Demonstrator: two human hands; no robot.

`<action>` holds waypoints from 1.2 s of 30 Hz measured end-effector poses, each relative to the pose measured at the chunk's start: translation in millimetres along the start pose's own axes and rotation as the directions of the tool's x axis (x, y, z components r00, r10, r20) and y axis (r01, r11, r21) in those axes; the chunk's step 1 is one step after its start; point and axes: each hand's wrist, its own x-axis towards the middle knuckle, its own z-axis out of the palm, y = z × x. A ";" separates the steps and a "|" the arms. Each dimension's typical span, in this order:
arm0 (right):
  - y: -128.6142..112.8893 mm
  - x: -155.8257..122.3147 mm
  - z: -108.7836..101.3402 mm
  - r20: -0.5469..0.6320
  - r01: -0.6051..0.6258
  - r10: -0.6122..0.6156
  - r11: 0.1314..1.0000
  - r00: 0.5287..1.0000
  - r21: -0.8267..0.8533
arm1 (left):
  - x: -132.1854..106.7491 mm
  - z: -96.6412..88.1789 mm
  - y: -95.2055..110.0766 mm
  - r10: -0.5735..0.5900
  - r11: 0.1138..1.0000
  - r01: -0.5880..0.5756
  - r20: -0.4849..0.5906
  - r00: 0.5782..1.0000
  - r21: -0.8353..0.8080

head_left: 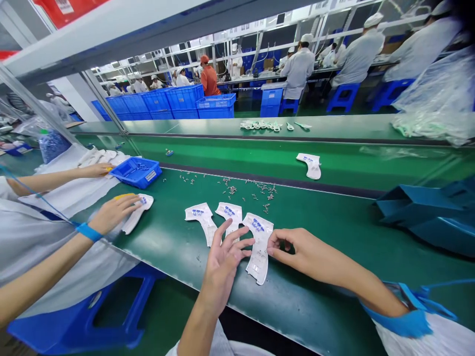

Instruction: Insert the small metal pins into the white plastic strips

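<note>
Three white boot-shaped plastic shells with blue marks lie side by side on the green bench: the left shell [200, 220], the middle shell [230, 213] and the right shell [259, 247]. My left hand [222, 262] hovers over the gap between the middle and right shells, fingers spread, holding nothing. My right hand [297, 249] rests just right of the right shell, fingertips pinched together at its edge; what they hold, if anything, is too small to make out. Small metal screws [256, 190] are scattered beyond the shells.
At the left a co-worker's hands [111, 212] press another white shell beside a blue parts tray [137, 172]. One more shell [310, 164] lies on the conveyor belt [237, 155]. A blue bin [426, 212] stands at the right. Workers sit behind blue crates [185, 101].
</note>
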 end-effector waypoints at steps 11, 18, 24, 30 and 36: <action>-19.2 20.2 -12.0 0.229 0.017 0.055 0.954 0.972 -0.300 | -14.8 -8.3 -13.4 0.143 0.314 -0.241 0.205 0.968 0.918; -34.3 41.9 -15.8 0.359 0.037 0.129 0.907 0.924 -0.420 | -12.7 -9.2 -17.5 0.135 0.229 -0.284 0.259 0.956 0.931; -44.5 48.1 -16.5 0.369 -0.002 0.212 0.869 0.905 -0.494 | -13.5 -9.4 -17.4 0.122 0.221 -0.288 0.267 0.956 0.932; -54.0 52.9 -11.5 0.257 -0.128 0.371 0.754 0.892 -0.644 | -13.0 -9.2 -17.5 0.098 0.171 -0.300 0.287 0.953 0.938; -47.9 58.9 -9.0 0.194 -0.235 0.451 0.729 0.871 -0.643 | -13.3 -9.0 -16.2 0.073 0.126 -0.317 0.310 0.948 0.940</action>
